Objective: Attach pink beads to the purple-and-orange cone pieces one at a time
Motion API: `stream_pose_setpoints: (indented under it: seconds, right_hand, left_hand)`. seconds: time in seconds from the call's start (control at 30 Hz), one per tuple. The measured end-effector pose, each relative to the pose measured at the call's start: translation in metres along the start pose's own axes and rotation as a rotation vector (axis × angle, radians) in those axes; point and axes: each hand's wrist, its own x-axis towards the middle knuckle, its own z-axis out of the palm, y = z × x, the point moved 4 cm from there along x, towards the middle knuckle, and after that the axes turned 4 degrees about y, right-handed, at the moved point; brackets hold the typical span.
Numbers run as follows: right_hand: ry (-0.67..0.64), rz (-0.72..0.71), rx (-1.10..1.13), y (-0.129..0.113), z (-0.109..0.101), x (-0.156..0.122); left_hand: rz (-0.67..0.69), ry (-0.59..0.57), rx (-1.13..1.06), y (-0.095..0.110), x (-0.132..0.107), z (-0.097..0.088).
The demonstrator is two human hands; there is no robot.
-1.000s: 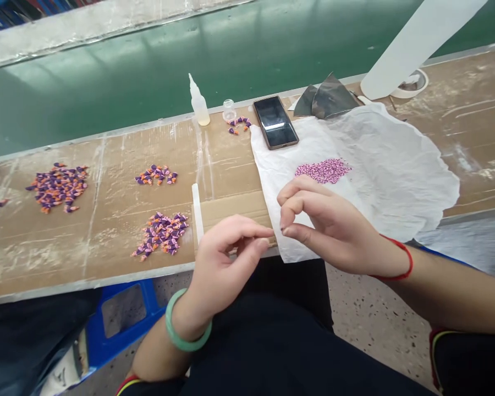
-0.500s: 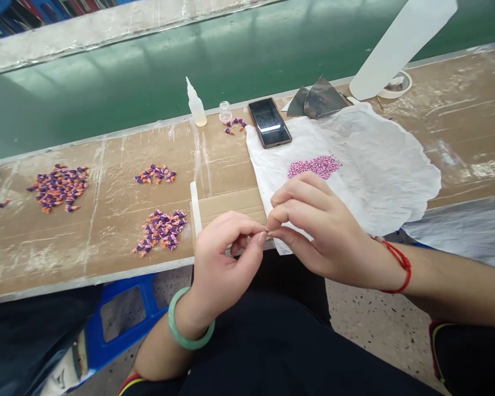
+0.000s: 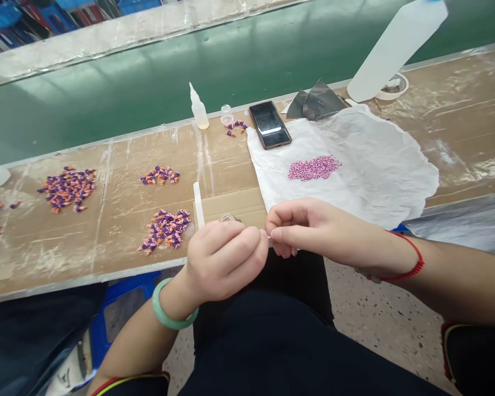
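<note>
My left hand (image 3: 223, 258), with a green bangle on the wrist, is curled into a loose fist just off the table's near edge. My right hand (image 3: 309, 228), with a red cord on the wrist, pinches thumb and forefinger together against the left hand's fingertips. Whatever sits between the fingertips is too small to make out. Just beyond my hands lie a pile of purple and orange beads (image 3: 167, 226), a white stick (image 3: 197, 204) and a crumpled white sheet (image 3: 355, 165) carrying a small heap of pink beads (image 3: 313, 168).
Further bead piles lie at the left (image 3: 68, 188) and the middle (image 3: 160, 175). A small glue bottle (image 3: 199, 108), a tiny clear jar (image 3: 227, 114), a phone (image 3: 269, 124) and dark foil pieces (image 3: 319, 100) stand along the far edge. A green belt (image 3: 148, 71) runs behind. A blue stool (image 3: 107, 324) is below.
My hands came together from apart. The left hand closed from open fingers into a fist, and the right hand lowered and pinched against it at the table edge.
</note>
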Motion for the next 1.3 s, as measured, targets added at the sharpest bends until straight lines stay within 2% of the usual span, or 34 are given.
stream_pose_setpoints:
  seconds: [0.13, 0.27, 0.33, 0.4, 0.47, 0.53, 0.7, 0.73, 0.8, 0.9, 1.03, 1.17, 1.3]
  right_hand:
    - [-0.007, 0.044, 0.044, 0.005, 0.002, 0.004]
    - [-0.009, 0.028, 0.068, 0.008, 0.004, 0.009]
    - [-0.012, -0.010, 0.117, 0.007, 0.006, 0.012]
    - [-0.007, -0.079, 0.159, 0.005, 0.007, 0.013]
    - [0.012, -0.163, 0.151, 0.003, 0.005, 0.013]
    - [0.035, -0.255, 0.092, 0.001, 0.002, 0.013]
    - [0.112, -0.506, -0.196, -0.001, -0.010, 0.010]
    - [0.133, -0.533, -0.246, 0.000, -0.012, 0.011]
    - [0.165, -0.550, -0.310, 0.005, -0.016, 0.013]
    - [0.173, -0.543, -0.345, 0.015, -0.019, 0.018]
    - [0.191, -0.537, -0.366, 0.023, -0.021, 0.020]
    - [0.219, -0.545, -0.359, 0.027, -0.025, 0.019]
    - [0.218, -0.528, -0.355, 0.028, -0.028, 0.019]
  left_hand:
    - [0.069, -0.008, 0.053, -0.002, 0.003, -0.001]
    - [0.106, -0.023, 0.068, -0.006, 0.002, -0.002]
    - [0.066, -0.014, 0.031, -0.010, 0.000, -0.002]
    - [-0.030, 0.011, -0.020, -0.017, -0.003, -0.003]
    - [-0.162, 0.028, -0.044, -0.031, -0.010, -0.004]
    - [-0.358, 0.028, -0.007, -0.053, -0.023, -0.007]
    - [-1.141, -0.083, 0.190, -0.142, -0.080, -0.020]
    - [-1.238, -0.125, 0.223, -0.157, -0.088, -0.023]
    - [-1.335, -0.232, 0.266, -0.180, -0.098, -0.023]
    - [-1.342, -0.356, 0.281, -0.198, -0.100, -0.015]
    - [-1.318, -0.465, 0.283, -0.204, -0.096, 0.005]
    - [-1.299, -0.535, 0.296, -0.208, -0.094, 0.017]
    - [-1.291, -0.562, 0.268, -0.208, -0.090, 0.018]
